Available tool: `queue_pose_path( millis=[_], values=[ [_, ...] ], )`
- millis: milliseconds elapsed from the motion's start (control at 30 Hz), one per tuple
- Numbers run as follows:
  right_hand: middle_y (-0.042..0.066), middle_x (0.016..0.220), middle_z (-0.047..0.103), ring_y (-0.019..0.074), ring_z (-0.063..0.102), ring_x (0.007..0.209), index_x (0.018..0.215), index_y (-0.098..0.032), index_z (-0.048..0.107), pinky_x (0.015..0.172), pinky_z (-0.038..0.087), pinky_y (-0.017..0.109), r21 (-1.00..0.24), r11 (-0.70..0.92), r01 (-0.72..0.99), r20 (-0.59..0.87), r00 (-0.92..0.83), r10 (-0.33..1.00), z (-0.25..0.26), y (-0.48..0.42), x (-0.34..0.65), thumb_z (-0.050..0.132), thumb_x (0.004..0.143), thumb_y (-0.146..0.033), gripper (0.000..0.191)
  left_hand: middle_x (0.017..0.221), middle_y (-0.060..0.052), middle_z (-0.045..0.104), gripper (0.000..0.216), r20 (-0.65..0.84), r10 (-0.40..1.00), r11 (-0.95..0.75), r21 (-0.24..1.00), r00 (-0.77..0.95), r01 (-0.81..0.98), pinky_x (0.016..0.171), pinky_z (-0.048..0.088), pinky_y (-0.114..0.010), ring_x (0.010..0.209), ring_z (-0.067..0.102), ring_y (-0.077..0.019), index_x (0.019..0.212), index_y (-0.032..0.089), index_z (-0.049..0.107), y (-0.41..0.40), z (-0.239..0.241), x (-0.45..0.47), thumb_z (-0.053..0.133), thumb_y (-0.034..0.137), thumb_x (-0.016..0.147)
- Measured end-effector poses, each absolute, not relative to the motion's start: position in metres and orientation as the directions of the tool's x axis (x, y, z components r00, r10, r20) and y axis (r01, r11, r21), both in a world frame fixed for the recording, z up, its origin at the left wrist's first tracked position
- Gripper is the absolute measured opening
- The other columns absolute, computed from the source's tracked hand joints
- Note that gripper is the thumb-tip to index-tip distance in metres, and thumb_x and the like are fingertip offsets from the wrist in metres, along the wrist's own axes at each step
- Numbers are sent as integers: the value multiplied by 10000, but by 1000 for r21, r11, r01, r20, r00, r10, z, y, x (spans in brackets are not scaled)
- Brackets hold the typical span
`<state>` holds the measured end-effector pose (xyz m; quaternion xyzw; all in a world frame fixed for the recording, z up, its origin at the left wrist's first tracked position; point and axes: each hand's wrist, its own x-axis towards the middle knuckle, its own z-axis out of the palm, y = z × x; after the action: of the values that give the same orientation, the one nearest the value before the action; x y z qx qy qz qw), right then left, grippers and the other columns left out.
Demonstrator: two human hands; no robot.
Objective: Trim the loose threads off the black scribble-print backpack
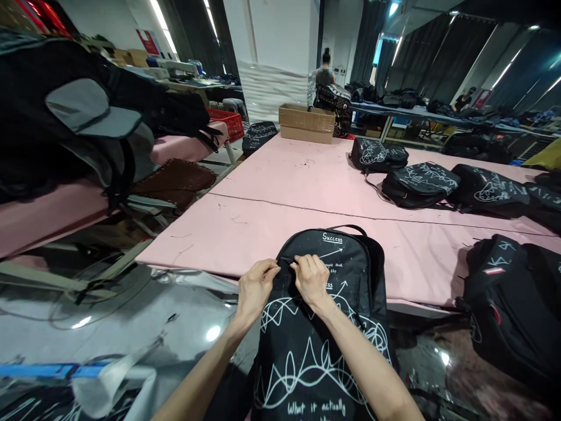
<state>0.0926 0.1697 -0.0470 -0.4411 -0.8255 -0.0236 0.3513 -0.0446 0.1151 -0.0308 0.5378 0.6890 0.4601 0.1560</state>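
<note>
A black backpack (302,351) with white scribbled lines and lettering such as "Success" leans upright against the near table edge, its top loop (350,227) standing above the tabletop. At its upper left, my left hand (258,289) pinches the edge of the bag with thumb and forefinger. My right hand (312,280) is closed just beside it, fingertips pinching the dark fabric near the zip seam. The two sets of fingertips are a short gap apart. Exactly which bit of fabric or zip lies between the fingers is too small to make out.
The pink-covered table (245,228) carries similar backpacks (421,181) at the right and a cardboard box (307,124) at the far end. Another backpack (512,316) hangs over the near right edge. Black bags (52,117) pile up at left. A person (325,76) is far back.
</note>
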Motion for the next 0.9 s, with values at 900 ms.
queue_pose_path(
  millis=[900],
  values=[
    [19,780,598,164,495,774,892,-215,617,675,325,289,-195,654,731,469,-516,717,-51,155,89,512,879,-296,134,688,-6,578,215,-454,832,188,771,-319,-608,701,515,-257,806,617,-153,630,133,495,125,-33,-71,701,121,571]
  ],
)
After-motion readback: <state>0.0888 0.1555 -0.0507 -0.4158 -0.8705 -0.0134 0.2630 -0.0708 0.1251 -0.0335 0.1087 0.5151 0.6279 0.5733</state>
